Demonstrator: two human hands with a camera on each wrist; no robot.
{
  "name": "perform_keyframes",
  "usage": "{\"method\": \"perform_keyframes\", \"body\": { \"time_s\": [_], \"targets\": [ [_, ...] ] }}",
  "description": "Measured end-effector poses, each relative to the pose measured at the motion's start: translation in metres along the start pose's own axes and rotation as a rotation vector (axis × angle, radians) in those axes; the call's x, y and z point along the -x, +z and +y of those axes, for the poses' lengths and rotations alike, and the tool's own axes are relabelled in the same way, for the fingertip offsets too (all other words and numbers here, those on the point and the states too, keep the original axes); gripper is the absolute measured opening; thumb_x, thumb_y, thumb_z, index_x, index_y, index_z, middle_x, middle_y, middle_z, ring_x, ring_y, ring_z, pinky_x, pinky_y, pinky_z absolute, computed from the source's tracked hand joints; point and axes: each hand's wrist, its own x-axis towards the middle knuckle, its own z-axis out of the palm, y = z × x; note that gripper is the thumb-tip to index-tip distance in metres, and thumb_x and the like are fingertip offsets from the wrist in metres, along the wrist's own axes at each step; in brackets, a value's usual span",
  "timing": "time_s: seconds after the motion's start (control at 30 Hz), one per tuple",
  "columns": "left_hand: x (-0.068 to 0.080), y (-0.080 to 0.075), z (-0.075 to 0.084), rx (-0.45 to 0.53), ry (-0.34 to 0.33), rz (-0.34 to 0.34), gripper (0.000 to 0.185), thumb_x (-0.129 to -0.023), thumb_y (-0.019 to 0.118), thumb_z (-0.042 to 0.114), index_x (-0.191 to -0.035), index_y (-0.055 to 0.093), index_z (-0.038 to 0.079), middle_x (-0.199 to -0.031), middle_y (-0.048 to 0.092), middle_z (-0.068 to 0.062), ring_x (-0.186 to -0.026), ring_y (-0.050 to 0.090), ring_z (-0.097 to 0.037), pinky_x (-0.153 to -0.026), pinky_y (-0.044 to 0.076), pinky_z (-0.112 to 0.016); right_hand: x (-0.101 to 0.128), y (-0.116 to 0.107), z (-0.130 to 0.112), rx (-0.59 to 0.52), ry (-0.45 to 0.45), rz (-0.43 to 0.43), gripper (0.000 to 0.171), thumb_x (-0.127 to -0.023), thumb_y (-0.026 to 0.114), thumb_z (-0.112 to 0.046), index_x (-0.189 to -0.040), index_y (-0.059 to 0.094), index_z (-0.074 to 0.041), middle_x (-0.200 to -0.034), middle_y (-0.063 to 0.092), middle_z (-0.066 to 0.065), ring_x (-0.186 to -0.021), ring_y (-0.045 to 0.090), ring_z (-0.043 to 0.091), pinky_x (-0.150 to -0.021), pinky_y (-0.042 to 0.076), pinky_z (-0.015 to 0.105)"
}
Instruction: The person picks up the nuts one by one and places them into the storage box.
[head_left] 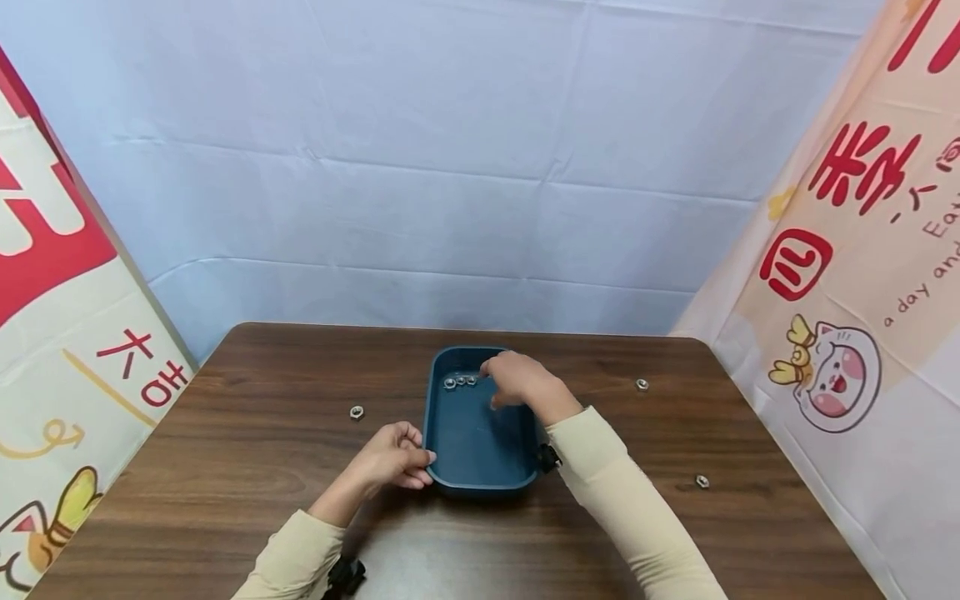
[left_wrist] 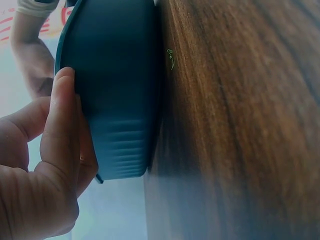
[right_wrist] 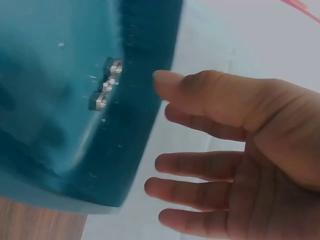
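A dark blue rectangular tray (head_left: 483,442) stands on the table. Its near left rim is pinched by my left hand (head_left: 393,457), the thumb on top of the edge and the fingers against the outer wall in the left wrist view. Over the tray's far right part hovers my right hand (head_left: 525,385), fingers spread and relaxed with nothing between them. Three metal hex nuts (right_wrist: 106,86) lie in a row on the tray floor near its far end, just left of the right fingertips in the head view.
On the brown wooden table (head_left: 285,467), one hex nut (head_left: 357,412) lies left of the tray. To the right are a farther nut (head_left: 642,384) and a nearer nut (head_left: 701,481). A pale blue cloth (head_left: 420,167) hangs behind the table, with printed cloths at both sides.
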Motion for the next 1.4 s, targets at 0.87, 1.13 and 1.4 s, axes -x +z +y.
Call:
{"method": "perform_keyframes", "body": {
  "time_s": [0.87,1.13,1.4],
  "targets": [
    [0.0,-0.002,-0.002,-0.001,0.004,-0.004,0.033,-0.083,0.064,0.0,-0.1,0.038,-0.008,-0.07,0.054,-0.015,-0.054,0.063,-0.02,-0.049,0.055,-0.03,0.045,-0.004,0.052,-0.107,0.072,0.04,0.049,-0.077,0.076,-0.014,-0.121,0.058,-0.002,-0.12,0.056,0.018,-0.111,0.051,0.035,-0.088,0.046,0.046],
    [0.0,-0.002,-0.006,0.006,0.002,-0.002,0.029,-0.084,0.063,0.0,-0.098,0.039,-0.006,-0.069,0.055,-0.014,-0.055,0.064,-0.021,-0.05,0.055,-0.031,0.058,0.005,0.072,-0.209,0.132,0.029,0.052,-0.078,0.075,-0.014,-0.124,0.055,-0.001,-0.121,0.055,0.02,-0.11,0.051,0.037,-0.085,0.047,0.047],
    [-0.001,-0.002,-0.005,0.0,0.007,0.001,0.031,-0.083,0.064,0.0,-0.099,0.038,-0.008,-0.068,0.055,-0.013,-0.055,0.063,-0.02,-0.05,0.055,-0.031,0.069,0.017,0.093,-0.222,0.171,0.018,0.049,-0.078,0.075,-0.014,-0.122,0.057,-0.001,-0.119,0.056,0.021,-0.109,0.051,0.038,-0.082,0.048,0.047]
  ]
}}
